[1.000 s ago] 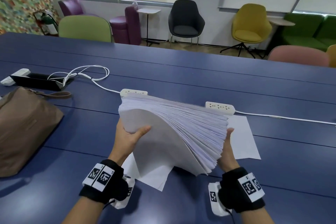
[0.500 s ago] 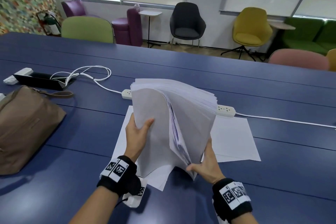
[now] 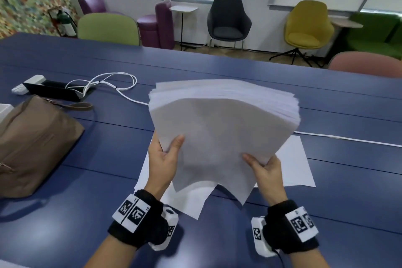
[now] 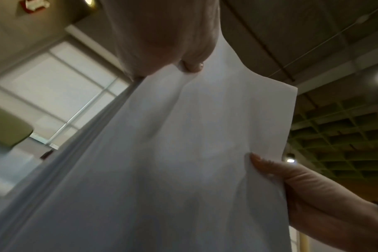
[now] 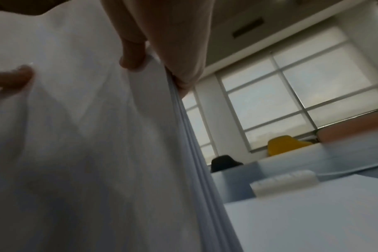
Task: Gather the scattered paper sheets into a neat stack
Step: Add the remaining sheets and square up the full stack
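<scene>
A thick bundle of white paper sheets (image 3: 221, 128) is held up above the blue table (image 3: 326, 213), fanned and uneven along its far edge. My left hand (image 3: 167, 156) grips its lower left side, thumb on the near face. My right hand (image 3: 264, 167) grips the lower right side the same way. In the left wrist view the bundle (image 4: 183, 162) fills the frame, with my left hand (image 4: 183, 58) pinching its top. The right wrist view shows the paper (image 5: 86, 145) edge held by my right hand (image 5: 145, 58). Loose sheets (image 3: 293, 165) lie flat on the table underneath.
A brown bag (image 3: 34, 141) sits at the left. Behind it lie a black device (image 3: 54, 90) and a coiled white cable (image 3: 104, 82). A white cord (image 3: 348, 138) runs right across the table. Chairs (image 3: 228, 19) stand beyond the far edge.
The bundle was folded upright with my right hand at its lower edge half a second ago. It now spreads wide and faces me, with both hands at its lower sides.
</scene>
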`<action>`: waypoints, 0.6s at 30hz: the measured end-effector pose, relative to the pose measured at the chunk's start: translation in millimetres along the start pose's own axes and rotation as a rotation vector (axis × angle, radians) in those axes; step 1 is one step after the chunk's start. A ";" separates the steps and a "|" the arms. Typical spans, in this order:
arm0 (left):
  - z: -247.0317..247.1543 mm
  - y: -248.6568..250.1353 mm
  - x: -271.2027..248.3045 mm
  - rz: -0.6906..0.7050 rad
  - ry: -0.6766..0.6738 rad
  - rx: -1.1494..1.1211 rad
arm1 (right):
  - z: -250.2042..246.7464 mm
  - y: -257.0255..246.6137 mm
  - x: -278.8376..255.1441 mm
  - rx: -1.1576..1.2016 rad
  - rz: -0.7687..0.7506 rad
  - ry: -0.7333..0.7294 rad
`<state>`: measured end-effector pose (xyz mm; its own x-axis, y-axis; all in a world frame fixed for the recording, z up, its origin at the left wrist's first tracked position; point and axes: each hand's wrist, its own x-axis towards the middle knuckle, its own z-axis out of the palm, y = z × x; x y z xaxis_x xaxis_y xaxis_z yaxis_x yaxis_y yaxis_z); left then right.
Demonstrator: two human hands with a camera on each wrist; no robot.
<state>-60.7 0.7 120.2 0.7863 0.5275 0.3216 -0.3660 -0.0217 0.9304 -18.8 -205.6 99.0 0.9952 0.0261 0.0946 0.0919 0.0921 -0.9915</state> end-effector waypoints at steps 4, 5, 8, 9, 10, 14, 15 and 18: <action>-4.1 -4.3 -5.2 -0.029 -0.019 -0.050 | -6.3 -4.8 4.0 0.042 -0.015 -0.066; -7.3 -15.6 -8.9 -0.091 -0.032 -0.024 | -6.9 2.5 3.5 0.024 0.018 -0.089; -18.9 -55.8 -22.5 -0.280 -0.101 0.162 | -8.4 38.4 -1.2 -0.061 0.169 -0.139; -21.8 -67.3 -27.2 -0.333 -0.129 0.234 | -8.3 50.2 -2.1 -0.078 0.212 -0.128; -24.1 -75.6 -31.7 -0.361 -0.146 0.293 | -7.4 59.2 -2.6 -0.078 0.247 -0.102; -26.4 -79.6 -24.8 -0.312 -0.154 0.517 | 2.0 64.7 0.0 -0.092 0.254 -0.042; -25.6 -76.1 -18.9 -0.299 -0.156 0.554 | 4.4 64.4 2.8 -0.091 0.259 -0.038; -29.8 -69.9 6.5 -0.254 -0.168 0.584 | 21.4 70.2 19.3 -0.112 0.299 -0.029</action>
<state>-44.8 30.9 52.0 0.8971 0.4379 0.0588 0.1339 -0.3963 0.9083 6.2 -177.3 33.1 0.9773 0.0640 -0.2019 -0.2001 -0.0338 -0.9792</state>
